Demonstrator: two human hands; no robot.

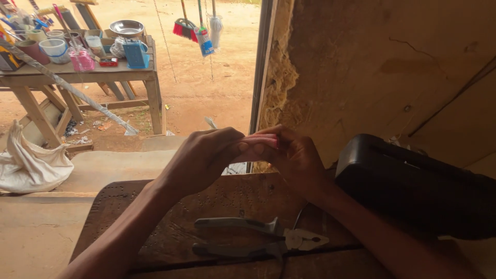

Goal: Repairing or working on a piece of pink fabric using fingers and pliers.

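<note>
I see the pliers (261, 240) lying on the table (155, 206) near its front edge; my left hand (204, 157) and right hand (294, 155) meet above the table's far edge, behind the pliers; a box (413, 186) sits at the table's right edge; a sack (31, 165) lies on the floor to the left; a stall table (77, 77) stands far behind, outside.

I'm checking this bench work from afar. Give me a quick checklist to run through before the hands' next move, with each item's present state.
1. Both hands on the small pink piece: ok, left hand and right hand pinch it together.
2. Piece's shape or condition: cannot tell, the fingers cover most of it.
3. Grey-handled pliers within reach: ok, lying on the dark wooden bench, untouched.
4. Black plastic case apart from the hands: ok, beside the right forearm.
</note>
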